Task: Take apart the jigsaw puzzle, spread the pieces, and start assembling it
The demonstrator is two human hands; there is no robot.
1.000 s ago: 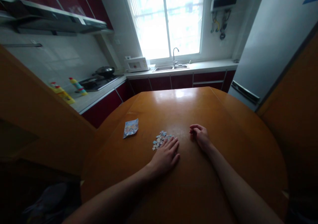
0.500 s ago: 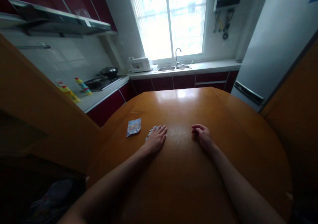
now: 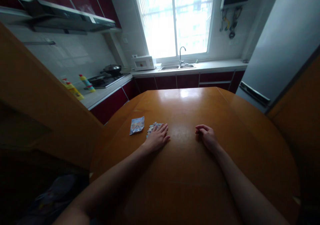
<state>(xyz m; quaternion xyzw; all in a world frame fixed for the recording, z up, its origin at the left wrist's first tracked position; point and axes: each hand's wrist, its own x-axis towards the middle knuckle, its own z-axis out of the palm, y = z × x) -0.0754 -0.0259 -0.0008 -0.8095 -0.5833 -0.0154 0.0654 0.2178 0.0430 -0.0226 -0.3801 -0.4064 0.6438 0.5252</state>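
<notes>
My left hand (image 3: 157, 137) lies flat, fingers stretched out, on top of a small heap of jigsaw pieces (image 3: 151, 127) on the round wooden table (image 3: 190, 171). Most of the pieces are hidden under the palm; a few show at the fingertips. Just left of them lies a small printed picture card (image 3: 137, 125). My right hand (image 3: 206, 135) rests on the table about a hand's width to the right, fingers curled loosely inward, with nothing visible in it.
Beyond the table a kitchen counter runs along the wall with a sink and tap (image 3: 179, 64), a white microwave (image 3: 143, 63), a stove with a pan (image 3: 109, 71) and yellow bottles (image 3: 72, 90). A grey fridge (image 3: 272, 48) stands at the right.
My left hand slid forward and left over the jigsaw pieces, pushing them closer to the picture card and covering most of them. My right hand stayed put.
</notes>
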